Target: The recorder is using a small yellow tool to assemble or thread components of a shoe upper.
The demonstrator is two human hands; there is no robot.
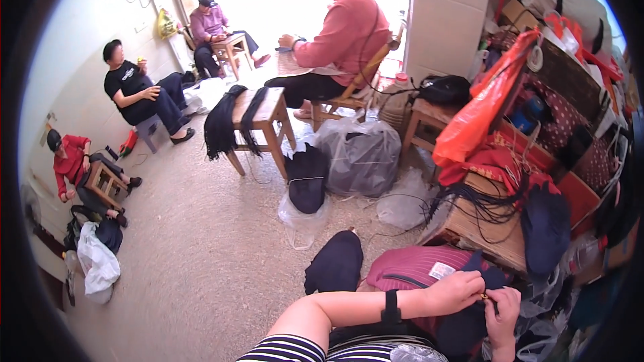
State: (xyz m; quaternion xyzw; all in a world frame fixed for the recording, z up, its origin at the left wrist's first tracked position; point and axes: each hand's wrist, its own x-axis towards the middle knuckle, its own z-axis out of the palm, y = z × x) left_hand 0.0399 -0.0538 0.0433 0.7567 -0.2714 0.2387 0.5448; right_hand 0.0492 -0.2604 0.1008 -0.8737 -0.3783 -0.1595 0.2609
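Note:
My left hand (463, 293), with a black band on its wrist, is closed in a pinch on dark navy cloth (463, 330) that hangs over my lap. Close against it, my right hand (503, 314) also has its fingers closed at the cloth's edge. A small yellow piece (484, 296) shows between the fingertips, too small to name. Beneath and beyond my left forearm lies a maroon pinstriped bag (409, 265) with a dark zip and a white label. A dark navy piece of cloth (335, 259) rests to its left.
A wooden stool (500, 228) strewn with black cords (479, 204) stands ahead right, below an orange plastic bag (490, 100). Piled clutter lines the right wall. Further off are a filled clear bag (359, 157), a stool (272, 107) draped with black strands, and several seated people.

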